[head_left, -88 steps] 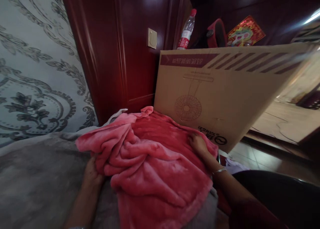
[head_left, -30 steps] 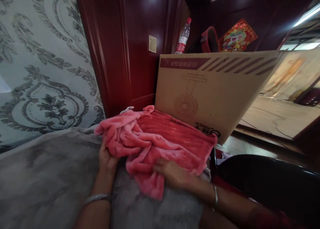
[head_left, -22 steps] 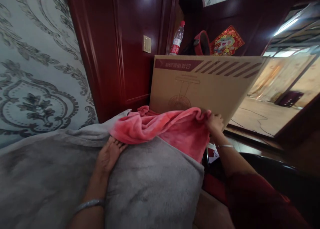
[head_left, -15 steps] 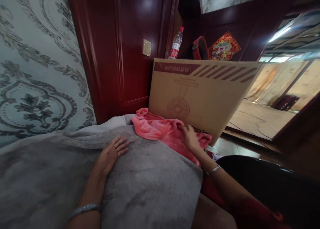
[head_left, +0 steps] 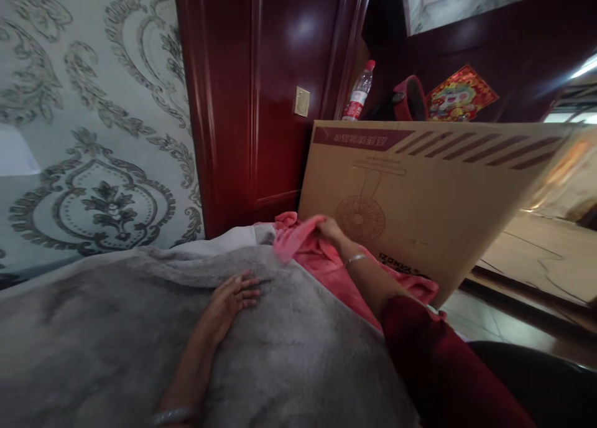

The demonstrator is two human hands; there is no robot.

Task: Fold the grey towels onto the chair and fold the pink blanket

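A pink plush cloth [head_left: 321, 269] lies crumpled along the far edge of a grey plush blanket [head_left: 289, 334]. My right hand [head_left: 332, 230] is closed on a raised fold of the pink cloth, near the front of the cardboard box. Its fingertips are partly hidden by the fabric. My left hand [head_left: 228, 300] rests on the grey blanket with its fingers spread, apart from the pink cloth. A pale sheet [head_left: 228, 241] shows beyond the grey blanket on the left.
A large cardboard box [head_left: 448, 191] stands behind the cloth, with a plastic bottle [head_left: 358, 92] on top. Dark red wood panelling [head_left: 228, 104] and patterned wallpaper [head_left: 107, 198] rise at the left. A black rounded object [head_left: 527, 378] stands at lower right.
My right hand has moved left across the pink cloth and lifted a fold of it. My left hand stays flat on the grey blanket. The view has turned left.
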